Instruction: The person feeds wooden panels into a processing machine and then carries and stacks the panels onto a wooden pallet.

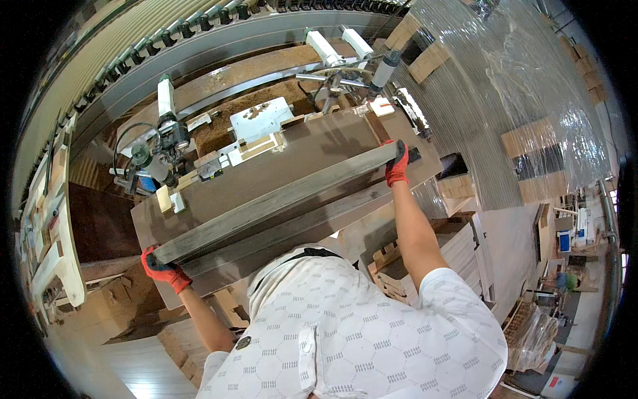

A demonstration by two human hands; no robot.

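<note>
A long grey wood-grain board (279, 201) lies slantwise in front of me, its right end farther away than its left. My left hand (165, 268), in a red and black glove, is closed around the board's left end. At the opposite end, my right hand (397, 163), gloved alike, grips the board with bent fingers. Under it is the brown top of a machine table (325, 141). A second grey strip (286, 233) runs parallel on the near side, close to my body; whether it touches the held board I cannot tell.
Beyond the table stand machine heads with hoses (166, 136) and white arms (323, 48), among heaped sawdust (259, 96). A small yellow block (163, 198) sits at the table's left. Film-wrapped stacked panels (478, 100) rise on the right; a wooden pallet (392, 269) is below.
</note>
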